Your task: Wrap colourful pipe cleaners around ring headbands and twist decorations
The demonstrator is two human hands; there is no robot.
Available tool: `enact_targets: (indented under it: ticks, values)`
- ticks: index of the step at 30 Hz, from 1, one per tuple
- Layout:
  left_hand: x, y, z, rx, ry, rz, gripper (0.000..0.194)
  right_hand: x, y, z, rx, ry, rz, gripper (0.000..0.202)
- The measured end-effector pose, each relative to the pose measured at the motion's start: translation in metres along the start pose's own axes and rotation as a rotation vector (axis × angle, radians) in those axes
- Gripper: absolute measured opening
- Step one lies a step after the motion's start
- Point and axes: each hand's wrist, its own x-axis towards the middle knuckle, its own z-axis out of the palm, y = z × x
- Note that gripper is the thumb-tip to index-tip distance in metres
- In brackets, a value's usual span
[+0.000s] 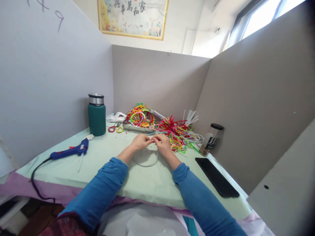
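Hands (140, 142) pinch red piece (153, 140), grey hoop (145, 166) below.

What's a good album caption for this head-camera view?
Left fingers and right fingers meet at a small red piece by a curved pale wire, bright fuzzy stems heaped beyond.

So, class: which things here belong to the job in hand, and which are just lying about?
Probably the job: small red piece between left hand and right hand; thin grey hoop; pipe cleaners; tray of colourful hoops; blue glue gun.

Probably lying about: green flask; black smartphone; black-lidded jar.
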Motion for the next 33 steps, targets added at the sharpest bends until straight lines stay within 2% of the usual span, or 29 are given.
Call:
enact_targets:
  ticks: [5, 12, 20, 26, 29, 33]
  values:
    - [0.0, 0.004, -0.003, -0.043, 0.026, -0.039, 0.036, 0.003, 0.002, 0.0, 0.232, -0.006, 0.075, 0.016]
    - [-0.004, 0.02, -0.012, -0.301, 0.008, -0.188, 0.027, 0.009, -0.002, -0.002, 0.468, 0.017, 0.252, 0.015]
    - [-0.004, 0.021, -0.013, -0.44, -0.02, -0.173, 0.031, 0.007, -0.009, -0.01, 0.684, -0.109, 0.435, 0.027]
    - [-0.007, 0.028, -0.014, -0.553, 0.02, -0.113, 0.041, 0.007, -0.005, -0.01, 0.616, -0.116, 0.457, 0.028]
    - [-0.007, 0.029, -0.014, -0.579, 0.01, -0.075, 0.038, 0.007, -0.002, -0.007, 0.537, -0.1, 0.435, 0.027]
    - [-0.006, 0.028, -0.014, -0.572, 0.016, -0.116, 0.033, 0.005, 0.003, -0.002, 0.529, -0.15, 0.447, 0.025]
